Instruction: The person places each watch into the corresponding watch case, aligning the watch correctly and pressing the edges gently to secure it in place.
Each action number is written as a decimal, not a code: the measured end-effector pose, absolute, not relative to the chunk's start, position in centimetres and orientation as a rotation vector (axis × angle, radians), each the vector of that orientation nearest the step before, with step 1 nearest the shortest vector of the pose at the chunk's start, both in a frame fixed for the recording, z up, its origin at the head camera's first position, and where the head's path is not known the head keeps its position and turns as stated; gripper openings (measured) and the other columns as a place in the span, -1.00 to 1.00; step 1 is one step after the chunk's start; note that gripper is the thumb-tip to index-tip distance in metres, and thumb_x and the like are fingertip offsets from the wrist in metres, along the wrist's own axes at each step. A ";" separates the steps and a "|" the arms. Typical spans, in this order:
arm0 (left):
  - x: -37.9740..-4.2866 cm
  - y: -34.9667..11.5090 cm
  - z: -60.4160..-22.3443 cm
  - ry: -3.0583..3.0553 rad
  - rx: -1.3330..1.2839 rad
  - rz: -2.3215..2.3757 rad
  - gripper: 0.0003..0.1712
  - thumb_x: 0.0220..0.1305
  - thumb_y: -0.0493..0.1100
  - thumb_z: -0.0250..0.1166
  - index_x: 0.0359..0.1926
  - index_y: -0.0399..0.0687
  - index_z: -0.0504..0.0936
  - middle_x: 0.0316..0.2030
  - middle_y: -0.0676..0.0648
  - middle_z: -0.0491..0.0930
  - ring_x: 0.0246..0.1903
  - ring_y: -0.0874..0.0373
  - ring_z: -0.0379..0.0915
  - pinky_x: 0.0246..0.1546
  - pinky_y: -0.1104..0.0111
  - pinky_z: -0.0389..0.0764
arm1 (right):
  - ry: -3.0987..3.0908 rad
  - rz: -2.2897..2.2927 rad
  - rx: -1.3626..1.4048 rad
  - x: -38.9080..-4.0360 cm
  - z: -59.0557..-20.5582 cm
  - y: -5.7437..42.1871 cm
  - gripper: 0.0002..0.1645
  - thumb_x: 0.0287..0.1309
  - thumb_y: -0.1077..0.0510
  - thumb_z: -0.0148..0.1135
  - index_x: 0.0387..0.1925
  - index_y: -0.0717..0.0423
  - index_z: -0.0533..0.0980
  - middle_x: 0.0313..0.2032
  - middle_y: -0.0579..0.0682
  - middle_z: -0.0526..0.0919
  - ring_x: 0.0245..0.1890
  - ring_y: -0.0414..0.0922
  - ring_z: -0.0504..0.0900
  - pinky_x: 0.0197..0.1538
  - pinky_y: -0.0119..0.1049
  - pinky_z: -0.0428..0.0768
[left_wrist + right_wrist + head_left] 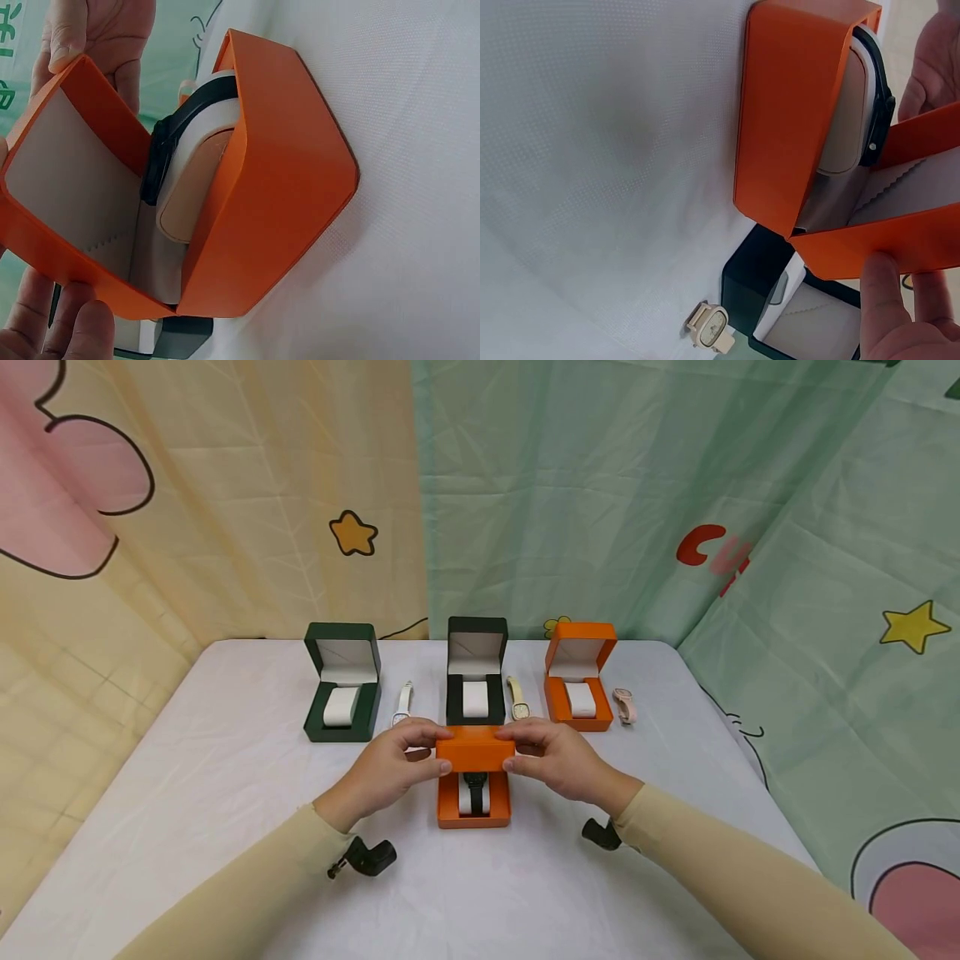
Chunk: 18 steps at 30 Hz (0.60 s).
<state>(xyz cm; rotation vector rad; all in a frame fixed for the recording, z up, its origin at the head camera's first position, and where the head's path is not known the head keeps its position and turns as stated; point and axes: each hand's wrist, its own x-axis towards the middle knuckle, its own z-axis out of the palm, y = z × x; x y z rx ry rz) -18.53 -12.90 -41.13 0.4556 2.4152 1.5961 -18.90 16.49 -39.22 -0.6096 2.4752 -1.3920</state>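
Observation:
A small orange watch box [474, 822] stands at the front middle of the white table, its lid [476, 750] partly lowered over it. Inside, a black watch [476, 792] is wrapped around a white cushion [202, 120]. My left hand [392, 768] pinches the lid's left side between thumb and fingers. On the opposite side, my right hand [561, 758] holds the lid the same way. Both wrist views show the pale lining [75, 165] and a gap between lid and base, with the watch visible through it.
Behind stand three open watch boxes with white cushions: green [341, 631], blackish [477, 625] and orange [581, 631]. Beside them lie a white watch [403, 702], a yellow watch [517, 698] and a pink watch [625, 706]. Printed curtains [600, 485] hang beyond the table.

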 end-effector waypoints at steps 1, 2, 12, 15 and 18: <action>-18.5 -12.9 -41.1 2.419 0.458 1.596 -0.61 0.34 -0.09 0.48 0.17 0.05 0.72 0.31 -0.06 0.53 0.28 -0.08 0.50 0.39 0.02 0.55 | 2.478 -1.389 -0.614 -18.9 -39.3 16.5 -0.51 0.32 0.17 0.45 0.26 0.04 0.65 0.33 0.10 0.57 0.26 0.05 0.65 0.30 -0.17 0.65; -18.4 -12.9 -41.2 2.420 0.459 1.595 -0.61 0.34 -0.09 0.49 0.16 0.05 0.72 0.31 -0.06 0.53 0.29 -0.07 0.50 0.39 0.02 0.55 | 2.480 -1.387 -0.621 -18.8 -39.3 16.5 -0.51 0.31 0.18 0.46 0.26 0.05 0.65 0.33 0.10 0.58 0.27 0.06 0.65 0.31 -0.14 0.64; -17.7 -12.8 -41.7 2.440 0.466 1.591 -0.62 0.32 -0.10 0.50 0.13 0.03 0.73 0.29 -0.06 0.51 0.32 -0.07 0.49 0.39 0.02 0.53 | 2.535 -1.320 -0.679 -18.4 -39.5 16.4 -0.49 0.26 0.17 0.50 0.24 0.07 0.66 0.24 0.04 0.64 0.28 0.05 0.63 0.34 -0.10 0.62; -17.4 -12.8 -41.9 2.449 0.467 1.602 -0.62 0.31 -0.10 0.51 0.13 0.01 0.74 0.28 -0.07 0.50 0.30 -0.07 0.50 0.38 0.03 0.55 | 2.571 -1.285 -0.709 -18.3 -39.7 16.4 -0.49 0.24 0.15 0.52 0.22 0.06 0.68 0.21 0.02 0.66 0.26 0.03 0.65 0.32 -0.11 0.64; -17.1 -12.7 -42.1 2.462 0.462 1.604 -0.62 0.30 -0.10 0.52 0.12 0.01 0.75 0.29 -0.08 0.48 0.27 -0.06 0.53 0.37 0.06 0.56 | 2.620 -1.241 -0.719 -18.1 -40.0 16.4 -0.50 0.22 0.13 0.54 0.20 0.02 0.69 0.18 -0.03 0.68 0.24 0.00 0.65 0.29 -0.09 0.67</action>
